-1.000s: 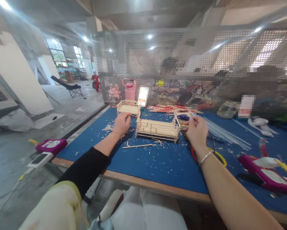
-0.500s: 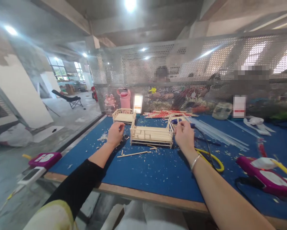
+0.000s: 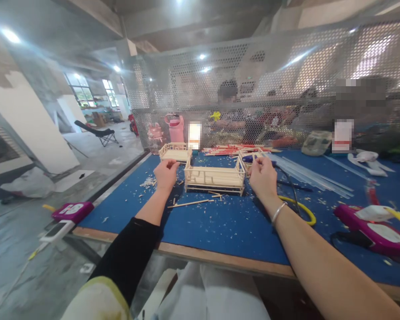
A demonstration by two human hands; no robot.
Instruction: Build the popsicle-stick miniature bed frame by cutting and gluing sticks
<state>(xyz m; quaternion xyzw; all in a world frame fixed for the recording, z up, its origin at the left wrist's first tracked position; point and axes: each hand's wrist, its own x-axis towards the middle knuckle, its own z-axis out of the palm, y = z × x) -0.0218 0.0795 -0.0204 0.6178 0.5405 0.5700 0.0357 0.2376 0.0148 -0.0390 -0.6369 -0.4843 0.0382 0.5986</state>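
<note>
A small bed-like frame of pale wooden sticks (image 3: 215, 176) stands on the blue tabletop between my hands. My left hand (image 3: 166, 174) is closed in a pinch just left of it; anything in the fingertips is too small to make out. My right hand (image 3: 264, 178) is pinched too, close to the frame's right end, and what it holds is hidden. Directly behind those fingers shows a dark blue tool with a cable (image 3: 249, 158); I cannot tell whether they touch it. A second wooden stick frame (image 3: 175, 152) sits behind my left hand.
Loose sticks (image 3: 190, 203) and shavings lie in front of the frame. Red-tipped sticks (image 3: 233, 150) are piled behind it. Clear glue sticks (image 3: 315, 175), a yellow cable (image 3: 311, 215) and a purple power strip (image 3: 373, 229) lie to the right. Beyond a perforated screen (image 3: 186, 89) people sit.
My view has shifted slightly, so the table and frames appear a little higher and to the right. Both hands stay pinched at either side of the frame.
</note>
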